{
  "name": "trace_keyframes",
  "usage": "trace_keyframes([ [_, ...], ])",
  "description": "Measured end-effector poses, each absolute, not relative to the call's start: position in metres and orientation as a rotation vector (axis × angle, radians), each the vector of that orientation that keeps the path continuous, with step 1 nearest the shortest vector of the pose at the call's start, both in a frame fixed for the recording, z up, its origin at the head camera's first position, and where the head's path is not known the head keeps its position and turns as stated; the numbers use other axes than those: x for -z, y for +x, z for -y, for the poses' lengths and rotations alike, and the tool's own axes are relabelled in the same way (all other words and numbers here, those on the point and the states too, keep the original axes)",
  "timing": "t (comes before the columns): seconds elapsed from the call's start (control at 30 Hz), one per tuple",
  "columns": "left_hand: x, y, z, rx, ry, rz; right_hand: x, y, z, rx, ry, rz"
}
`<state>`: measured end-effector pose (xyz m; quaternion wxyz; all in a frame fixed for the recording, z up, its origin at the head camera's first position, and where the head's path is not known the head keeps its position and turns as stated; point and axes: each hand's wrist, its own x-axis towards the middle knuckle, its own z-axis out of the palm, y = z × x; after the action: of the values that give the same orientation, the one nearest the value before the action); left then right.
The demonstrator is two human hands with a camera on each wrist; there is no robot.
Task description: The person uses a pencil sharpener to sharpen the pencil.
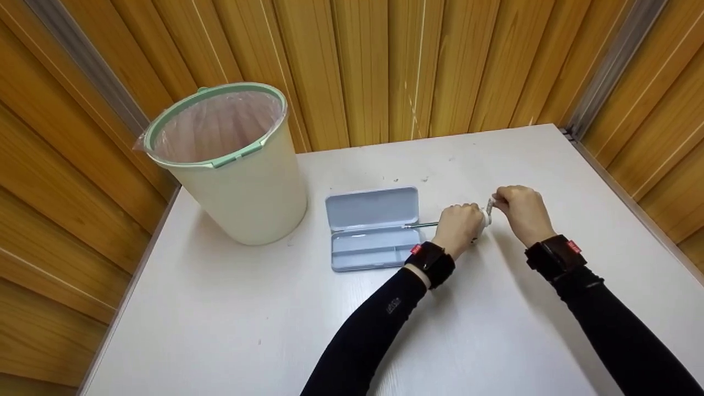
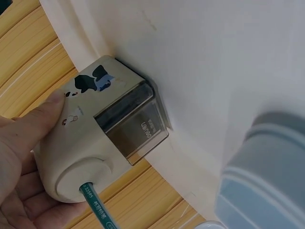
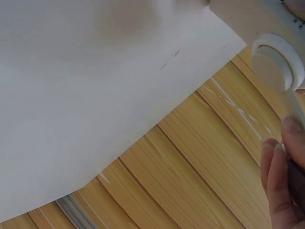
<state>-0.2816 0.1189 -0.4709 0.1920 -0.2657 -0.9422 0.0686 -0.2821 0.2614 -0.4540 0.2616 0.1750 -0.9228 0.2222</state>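
Observation:
My left hand (image 1: 459, 226) grips a cream pencil sharpener (image 2: 78, 138) with a clear shavings drawer and small cartoon stickers. A green pencil (image 2: 99, 207) is stuck into the round hole on its front; in the head view the pencil points left over the case. With thumb and fingers my right hand (image 1: 523, 212) pinches the end of the sharpener's crank handle (image 3: 291, 107), on the opposite side from the pencil. Left of the hands lies an open light-blue pencil case (image 1: 363, 258), its lid tipped back and its compartments showing; my left wrist hides its right corner.
A cream trash bin (image 1: 247, 198) with a green rim and a clear plastic liner stands at the back left of the white table (image 1: 220, 324). Wood-panelled walls (image 1: 357, 71) close off the back and both sides. Small dark crumbs dot the tabletop behind the case.

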Motion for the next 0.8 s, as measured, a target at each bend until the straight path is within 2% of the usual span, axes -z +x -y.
trace_keyframes([
  [0.8,0.472,-0.2804,-0.1159,-0.157,-0.732,2.607,0.4562,-0.2928,-0.2595,-0.622,0.458,2.514],
])
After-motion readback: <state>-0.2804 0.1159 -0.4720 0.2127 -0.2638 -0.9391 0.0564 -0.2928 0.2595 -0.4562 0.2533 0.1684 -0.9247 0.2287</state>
